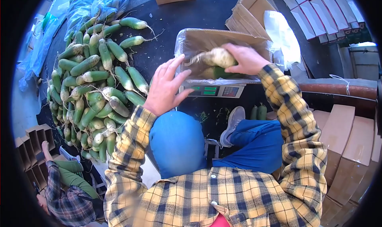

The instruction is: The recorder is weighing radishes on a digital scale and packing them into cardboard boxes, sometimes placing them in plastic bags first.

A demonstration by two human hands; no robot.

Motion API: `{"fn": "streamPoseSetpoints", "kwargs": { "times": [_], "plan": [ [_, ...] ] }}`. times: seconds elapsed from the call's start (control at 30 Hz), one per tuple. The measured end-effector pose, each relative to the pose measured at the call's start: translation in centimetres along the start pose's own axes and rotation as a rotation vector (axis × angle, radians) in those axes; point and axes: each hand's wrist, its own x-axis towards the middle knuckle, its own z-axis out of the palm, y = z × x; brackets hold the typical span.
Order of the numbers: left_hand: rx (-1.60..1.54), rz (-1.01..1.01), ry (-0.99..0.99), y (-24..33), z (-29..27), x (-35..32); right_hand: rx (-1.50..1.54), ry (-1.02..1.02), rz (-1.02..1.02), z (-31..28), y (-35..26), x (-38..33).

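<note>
Many radishes (pixel 91 80) heap on dark matting (pixel 167 48) (cartons (pixel 342 135) alongside).

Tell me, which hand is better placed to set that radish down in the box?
Probably the right hand: it already grips the radish over the lined box. The left hand hovers open at the box's near edge, holding nothing.

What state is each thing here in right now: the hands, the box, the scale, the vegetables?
Right hand: closed around a radish, low inside the box.
Radish: held, pale root end toward the left.
Left hand: open, fingers spread, holding nothing, beside the box.
Lined cardboard box: open, resting on the scale.
Scale: display lit green.
Radish pile: loose heap on dark ground.
Flat boxes: folded, stacked.
</note>
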Motion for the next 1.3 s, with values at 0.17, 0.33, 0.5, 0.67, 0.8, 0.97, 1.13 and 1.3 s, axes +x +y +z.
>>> {"fn": "streamPoseSetpoints", "kwargs": {
  "times": [0.17, 0.33, 0.5, 0.67, 0.8, 0.97, 1.13, 1.3],
  "plan": [
    [0.017, -0.006, -0.027, 0.3, 0.8, 0.1, -0.141, -0.316, 0.07, 3.4, 2.9, 1.7],
    [-0.027, 0.004, -0.035, 0.3, 0.4, -0.6, -0.133, -0.42, 0.053, 3.3, 2.6, 1.2],
    [-0.063, -0.07, 0.091, -0.8, -0.1, -2.4, -0.088, -0.019, 0.039, -0.6, 1.2, -2.9],
    [-0.429, -0.79, 0.379, -7.1, 2.2, -12.8, 0.32, 0.178, -0.008, -4.7, -8.0, -9.8],
    [-0.328, -1.0, -0.04, -9.9, 9.2, -23.9, 0.664, -0.12, -0.028, -2.5, -10.6, -14.2],
    [-0.283, -1.295, -0.021, -12.6, 14.4, -32.2, 0.316, -0.216, 0.117, 4.4, -8.6, -14.0],
    [-0.2, -1.559, 0.04, -15.9, 17.5, -31.9, 0.224, -0.214, 0.041, 6.4, -7.9, -13.3],
    [-0.245, -1.576, 0.217, -18.1, 22.1, -31.8, 0.149, -0.254, 0.055, 6.9, -7.7, -12.8]
  ]
}}
